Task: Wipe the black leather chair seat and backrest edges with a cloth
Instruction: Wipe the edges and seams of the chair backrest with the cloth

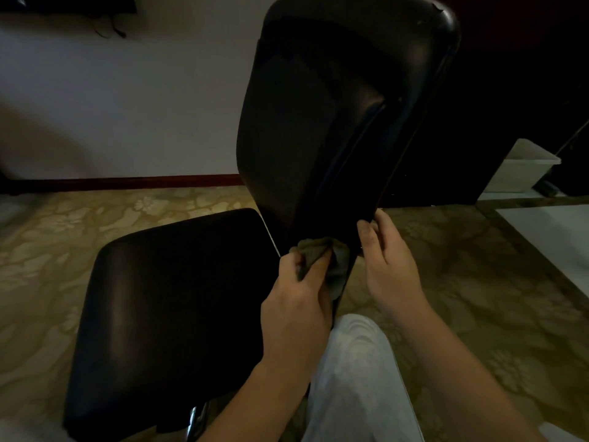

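Wiping backrest (318, 122) lower edge: left hand (296, 301) grips cloth (322, 260) bunched against it, right hand (387, 266) fingers curled round the edge to steady; suggest firm strokes along the seam.

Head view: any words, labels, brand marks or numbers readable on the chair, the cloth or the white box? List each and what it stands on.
No text can be read in this view.
backrest and seat: plain black leather, no tag or logo shows.
cloth in the left hand: no print.
white box at far right: no label shows; the view is dark there.
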